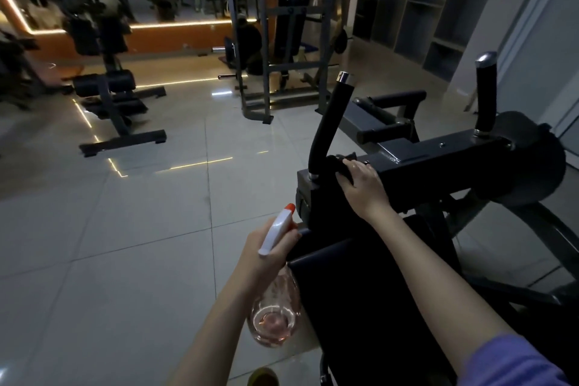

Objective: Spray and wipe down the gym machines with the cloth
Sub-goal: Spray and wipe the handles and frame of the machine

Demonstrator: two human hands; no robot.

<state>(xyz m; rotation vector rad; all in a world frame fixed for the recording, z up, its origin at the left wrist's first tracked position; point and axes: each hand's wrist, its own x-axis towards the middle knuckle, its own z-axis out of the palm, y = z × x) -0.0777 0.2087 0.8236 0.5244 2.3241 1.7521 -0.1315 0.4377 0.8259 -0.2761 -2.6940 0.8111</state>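
One spray bottle (274,313), left hand (263,255); one cloth (339,166), right hand (364,182)

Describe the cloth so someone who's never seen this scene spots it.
Start at the dark gym machine in the right foreground and follow its flat crossbar to the bent black handle at its left end. The cloth is the dark crumpled wad beside that handle's base, held under the right hand, soft and folded unlike the rigid metal around it.

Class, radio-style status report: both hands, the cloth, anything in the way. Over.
Left hand grips spray bottle. Right hand holds cloth on machine frame. Handle base right beside cloth.
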